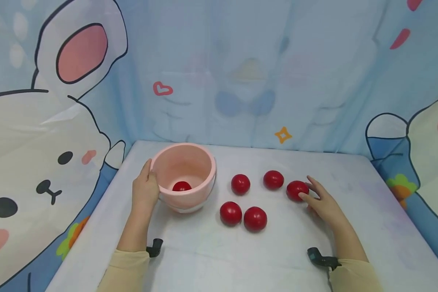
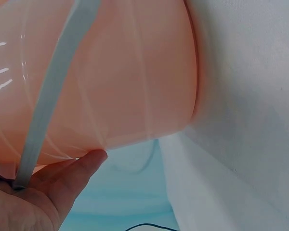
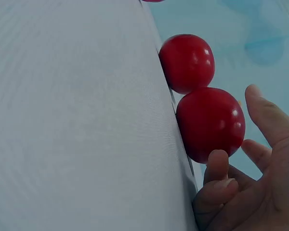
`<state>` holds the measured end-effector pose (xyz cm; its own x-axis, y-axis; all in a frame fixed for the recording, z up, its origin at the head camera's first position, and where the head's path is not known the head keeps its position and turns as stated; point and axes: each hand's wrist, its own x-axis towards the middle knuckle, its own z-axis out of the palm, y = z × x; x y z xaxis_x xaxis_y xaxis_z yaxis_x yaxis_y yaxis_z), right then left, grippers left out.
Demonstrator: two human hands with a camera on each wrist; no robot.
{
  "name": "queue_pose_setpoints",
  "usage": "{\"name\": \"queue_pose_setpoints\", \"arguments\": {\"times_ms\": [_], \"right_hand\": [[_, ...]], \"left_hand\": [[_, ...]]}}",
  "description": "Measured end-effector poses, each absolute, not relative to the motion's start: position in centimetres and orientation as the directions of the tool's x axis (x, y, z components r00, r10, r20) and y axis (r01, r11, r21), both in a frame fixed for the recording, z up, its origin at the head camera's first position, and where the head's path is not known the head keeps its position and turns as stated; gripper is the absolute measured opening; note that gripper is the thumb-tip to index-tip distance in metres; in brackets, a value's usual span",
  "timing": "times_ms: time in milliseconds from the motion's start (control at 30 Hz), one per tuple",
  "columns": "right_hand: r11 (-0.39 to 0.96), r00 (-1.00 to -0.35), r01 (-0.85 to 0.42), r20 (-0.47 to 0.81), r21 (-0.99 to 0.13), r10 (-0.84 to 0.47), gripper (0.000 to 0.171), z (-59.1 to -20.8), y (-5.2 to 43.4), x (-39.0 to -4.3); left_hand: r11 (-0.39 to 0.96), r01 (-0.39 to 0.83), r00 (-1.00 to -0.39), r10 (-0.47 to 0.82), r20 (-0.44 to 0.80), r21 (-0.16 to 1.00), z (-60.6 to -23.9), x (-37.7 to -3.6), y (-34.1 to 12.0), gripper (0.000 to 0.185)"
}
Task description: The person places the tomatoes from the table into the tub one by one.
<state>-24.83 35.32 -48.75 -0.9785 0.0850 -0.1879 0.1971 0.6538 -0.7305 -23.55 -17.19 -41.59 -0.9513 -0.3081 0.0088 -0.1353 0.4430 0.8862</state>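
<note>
Here, left hand (image 1: 144, 190) flat against pink bucket (image 1: 184, 175), relaxed right hand (image 1: 323, 202) touching tomato (image 1: 297, 190).

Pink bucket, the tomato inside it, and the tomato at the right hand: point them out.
pink bucket (image 1: 200, 162), head view, inner wall near rim.
tomato inside it (image 1: 181, 186), head view, visible top.
tomato at the right hand (image 1: 295, 190), head view, middle.

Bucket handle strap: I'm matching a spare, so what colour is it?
White strap on the pink plastic bucket; left wrist view.

red tomato (image 1: 297, 190) on table, pink bucket (image 1: 184, 175) upright
</note>
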Motion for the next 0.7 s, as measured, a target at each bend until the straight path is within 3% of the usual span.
{"name": "queue_pose_setpoints", "arguments": {"times_ms": [700], "right_hand": [[0.643, -0.976, 0.216, -0.175, -0.735, 0.128, 0.091, -49.7, 34.8, -25.0]], "left_hand": [[0.435, -0.107, -0.962, -0.274, 0.018, 0.894, -41.5, -22.9, -15.0, 0.053]]}}
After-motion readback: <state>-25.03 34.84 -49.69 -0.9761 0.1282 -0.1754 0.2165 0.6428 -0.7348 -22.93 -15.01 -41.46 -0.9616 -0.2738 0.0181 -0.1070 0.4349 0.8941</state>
